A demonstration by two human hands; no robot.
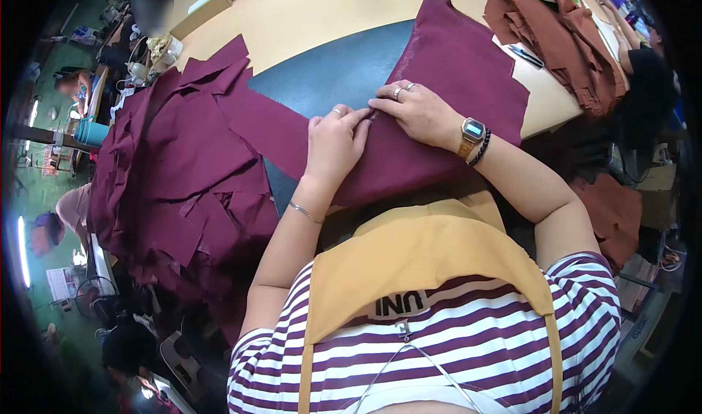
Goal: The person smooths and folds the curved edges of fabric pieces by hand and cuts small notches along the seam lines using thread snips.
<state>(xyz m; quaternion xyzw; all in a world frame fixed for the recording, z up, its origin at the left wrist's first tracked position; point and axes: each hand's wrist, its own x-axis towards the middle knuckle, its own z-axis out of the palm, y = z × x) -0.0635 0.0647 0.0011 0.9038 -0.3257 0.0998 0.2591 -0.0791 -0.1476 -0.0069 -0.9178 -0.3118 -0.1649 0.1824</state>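
A maroon fabric piece [468, 63] lies over a dark board [336, 67] in front of me and hangs toward my lap. My left hand [336, 142] pinches the fabric's edge between thumb and fingers. Close beside it, my right hand [423, 116] presses the same edge with its fingertips; the two hands nearly meet. A small pale spot shows on the cloth at the fingertips, too small to make out. A narrow maroon strip [274, 129] runs from the left to beneath my left wrist.
A large heap of maroon cloth pieces [190, 143] hangs over the table's left side. Rust-brown fabric [552, 34] and a pen [528, 54] lie at right on the pale table [285, 19]. A cardboard box [205, 5] stands at the back left. Other people sit nearby.
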